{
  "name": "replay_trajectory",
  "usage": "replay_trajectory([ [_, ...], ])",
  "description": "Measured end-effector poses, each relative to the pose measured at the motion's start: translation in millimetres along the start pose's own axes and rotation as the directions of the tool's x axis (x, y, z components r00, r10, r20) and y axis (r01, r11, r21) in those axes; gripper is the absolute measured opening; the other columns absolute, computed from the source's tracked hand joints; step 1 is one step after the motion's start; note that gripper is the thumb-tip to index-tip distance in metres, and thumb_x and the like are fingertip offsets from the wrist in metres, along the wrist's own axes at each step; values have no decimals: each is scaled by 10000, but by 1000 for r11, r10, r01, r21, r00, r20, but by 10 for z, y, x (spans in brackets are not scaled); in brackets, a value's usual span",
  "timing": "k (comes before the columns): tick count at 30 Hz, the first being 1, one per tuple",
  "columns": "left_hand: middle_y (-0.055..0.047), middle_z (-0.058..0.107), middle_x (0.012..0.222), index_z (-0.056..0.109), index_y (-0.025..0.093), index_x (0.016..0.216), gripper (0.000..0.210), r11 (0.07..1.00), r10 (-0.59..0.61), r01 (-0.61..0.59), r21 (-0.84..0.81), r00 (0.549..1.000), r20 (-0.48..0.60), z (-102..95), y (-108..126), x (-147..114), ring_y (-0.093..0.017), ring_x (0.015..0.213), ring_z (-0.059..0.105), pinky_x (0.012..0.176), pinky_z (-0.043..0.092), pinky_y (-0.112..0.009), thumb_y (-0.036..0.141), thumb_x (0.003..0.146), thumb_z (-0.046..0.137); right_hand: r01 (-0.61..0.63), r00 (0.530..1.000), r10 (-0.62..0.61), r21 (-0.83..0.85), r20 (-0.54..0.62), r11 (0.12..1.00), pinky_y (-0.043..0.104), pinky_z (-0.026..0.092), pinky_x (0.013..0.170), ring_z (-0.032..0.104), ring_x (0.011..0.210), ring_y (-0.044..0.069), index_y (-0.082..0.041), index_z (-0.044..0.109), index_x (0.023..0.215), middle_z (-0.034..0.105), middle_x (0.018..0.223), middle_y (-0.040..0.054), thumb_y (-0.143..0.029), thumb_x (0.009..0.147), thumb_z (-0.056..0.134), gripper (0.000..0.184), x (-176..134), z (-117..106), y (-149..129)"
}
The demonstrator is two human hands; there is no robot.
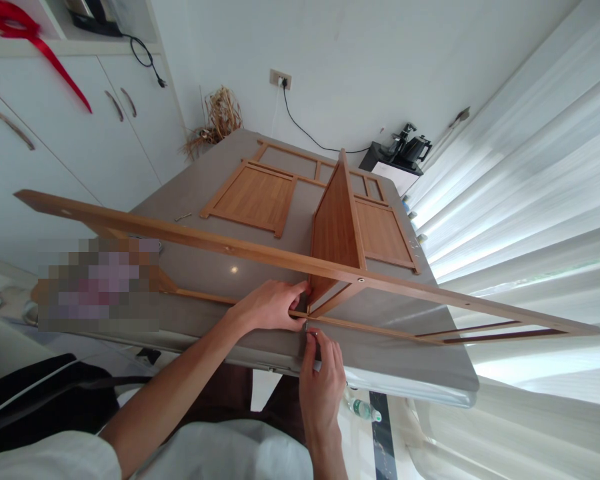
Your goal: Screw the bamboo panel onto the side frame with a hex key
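Note:
A long wooden frame [260, 256] stands on edge along the near side of the table, joined to an upright wooden panel [337, 220]. My left hand [275, 305] is closed around the frame's lower rail where it meets the panel, its thumb against the panel's corner. Just below that joint, my right hand [323, 370] pinches a small, thin metal piece between thumb and fingertips, held up to the rail. Its exact kind is too small to make out. A screw hole [361, 280] shows in the upper rail.
Flat wooden panels [253, 197] [385, 230] lie on the grey-covered table [190, 190] behind the frame. Small hardware [414, 245] lies near the right edge. A black kettle [416, 150] stands on a cabinet at the back. A plastic bottle [363, 409] is on the floor. A patch at left is pixelated.

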State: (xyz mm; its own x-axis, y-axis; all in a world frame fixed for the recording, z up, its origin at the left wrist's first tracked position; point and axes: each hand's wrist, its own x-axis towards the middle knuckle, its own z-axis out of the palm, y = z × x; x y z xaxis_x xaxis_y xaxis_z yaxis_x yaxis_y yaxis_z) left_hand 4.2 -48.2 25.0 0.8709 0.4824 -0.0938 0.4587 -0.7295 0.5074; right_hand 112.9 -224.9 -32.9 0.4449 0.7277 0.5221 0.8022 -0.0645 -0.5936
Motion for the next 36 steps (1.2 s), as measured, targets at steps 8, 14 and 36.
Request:
replay_trajectory([
  [8, -31, 683, 970, 640, 164, 1182, 383, 1000, -1, 1, -1, 1000, -1, -14, 5, -5, -169, 799, 660, 789, 576, -373, 498, 994, 648, -110, 994, 111, 11, -24, 994, 273, 538, 789, 719, 891, 171, -224, 706, 1111, 760, 983, 46, -332, 1057, 555, 194, 5, -2, -7],
  [14, -31, 678, 968, 637, 167, 1176, 389, 1000, -10, 10, -10, 1000, 2, -29, 16, -12, -170, 799, 652, 788, 566, -370, 510, 991, 643, -162, 986, 162, 16, -46, 987, 268, 540, 738, 728, 887, 177, -219, 706, 1093, 768, 992, 53, -363, 1049, 562, 209, -2, 4, -38],
  [36, -34, 681, 978, 640, 164, 1181, 381, 1000, -10, 10, -17, 1000, 0, -35, 22, -9, -170, 807, 658, 792, 574, -373, 497, 995, 646, -85, 996, 85, 22, 4, 996, 292, 527, 795, 694, 862, 174, -233, 692, 1098, 743, 955, 38, -340, 1070, 522, 202, -7, -19, -4],
])
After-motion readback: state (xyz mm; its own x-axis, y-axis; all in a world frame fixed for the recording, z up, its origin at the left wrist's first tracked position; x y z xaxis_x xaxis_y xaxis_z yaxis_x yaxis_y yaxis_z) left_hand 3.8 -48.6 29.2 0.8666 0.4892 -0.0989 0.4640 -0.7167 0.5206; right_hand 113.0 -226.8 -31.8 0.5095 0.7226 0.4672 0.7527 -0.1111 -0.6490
